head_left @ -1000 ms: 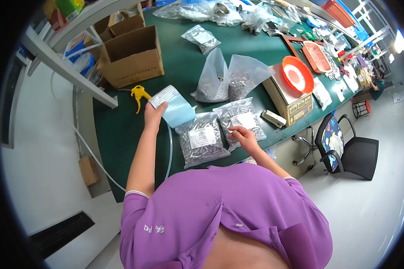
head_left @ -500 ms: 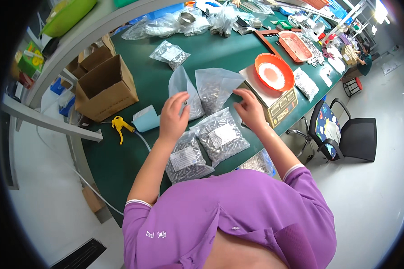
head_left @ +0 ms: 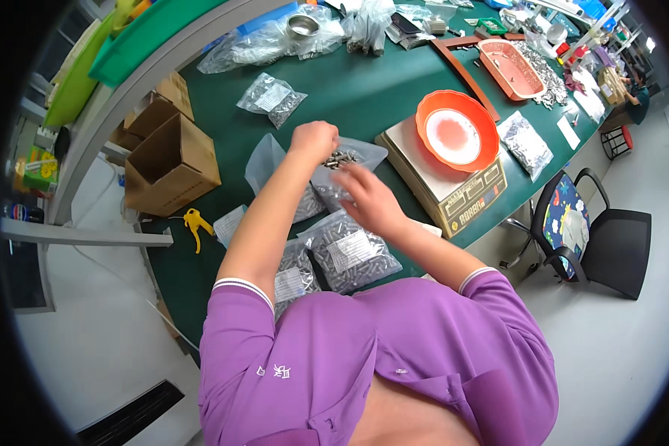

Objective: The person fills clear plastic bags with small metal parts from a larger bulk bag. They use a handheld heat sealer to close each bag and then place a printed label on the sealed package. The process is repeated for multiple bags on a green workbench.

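Note:
A clear plastic bag (head_left: 370,153) of small metal parts stands with its mouth spread wide, the metal parts (head_left: 340,159) showing inside. My left hand (head_left: 316,141) is curled closed at its far left rim and appears to grip the plastic; the fingertips are hidden. Over the near side of the same bag, my right hand (head_left: 372,197) is open with its fingers stretched out. Another open bag (head_left: 262,165) is partly behind my left forearm. Closer to me lie two filled, labelled bags of metal pins, one in the middle (head_left: 349,253) and one at left (head_left: 293,275).
An orange bowl (head_left: 457,131) sits on a weighing scale (head_left: 440,195) at right. Cardboard boxes (head_left: 175,160) and a yellow air gun (head_left: 196,227) are at left. Farther back lie a small filled bag (head_left: 272,99) and a red tray (head_left: 511,70). An office chair (head_left: 602,238) stands at right.
My left hand has moved right and away from me to the bag's rim. My right hand has come left over that bag. Its mouth has spread wider, exposing the parts. My view has shifted slightly.

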`<state>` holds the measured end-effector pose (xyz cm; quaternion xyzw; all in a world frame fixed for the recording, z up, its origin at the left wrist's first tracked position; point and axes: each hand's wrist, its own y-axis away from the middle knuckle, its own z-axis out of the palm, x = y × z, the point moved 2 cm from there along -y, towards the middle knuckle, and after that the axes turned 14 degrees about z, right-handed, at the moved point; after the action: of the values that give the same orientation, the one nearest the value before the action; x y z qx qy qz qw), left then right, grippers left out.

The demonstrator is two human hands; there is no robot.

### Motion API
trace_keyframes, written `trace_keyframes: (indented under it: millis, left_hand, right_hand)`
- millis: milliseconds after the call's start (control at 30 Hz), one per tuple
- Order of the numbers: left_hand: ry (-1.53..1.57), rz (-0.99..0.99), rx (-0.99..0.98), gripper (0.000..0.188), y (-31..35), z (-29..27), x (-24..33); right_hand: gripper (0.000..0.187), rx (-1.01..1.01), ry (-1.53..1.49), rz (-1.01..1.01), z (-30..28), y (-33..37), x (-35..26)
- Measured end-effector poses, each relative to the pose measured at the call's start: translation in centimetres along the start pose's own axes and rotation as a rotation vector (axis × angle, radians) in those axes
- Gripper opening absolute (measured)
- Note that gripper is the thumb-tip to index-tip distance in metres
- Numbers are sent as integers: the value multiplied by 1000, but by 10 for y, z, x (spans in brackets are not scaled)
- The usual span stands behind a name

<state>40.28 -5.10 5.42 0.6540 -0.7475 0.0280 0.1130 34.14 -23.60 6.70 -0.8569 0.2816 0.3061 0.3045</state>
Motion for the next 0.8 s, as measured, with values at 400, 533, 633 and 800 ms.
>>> trace_keyframes:
  millis: [400,533,633,800]
  left_hand:
    - [707,-164,361,20,30,62,13]
    - [958,-227,366,17,63,41,37]
    - [1155,-240,333,14,84,13,61]
    - [1292,-222,463,13,141,-30,84]
  right_hand:
    - [51,-651,230,-270,82,135,54]
    - [56,-639,224,-127,73,139,46]
    - [66,-659,254,-111,71,139,46]
    - [68,-661,-181,233,57,122,30]
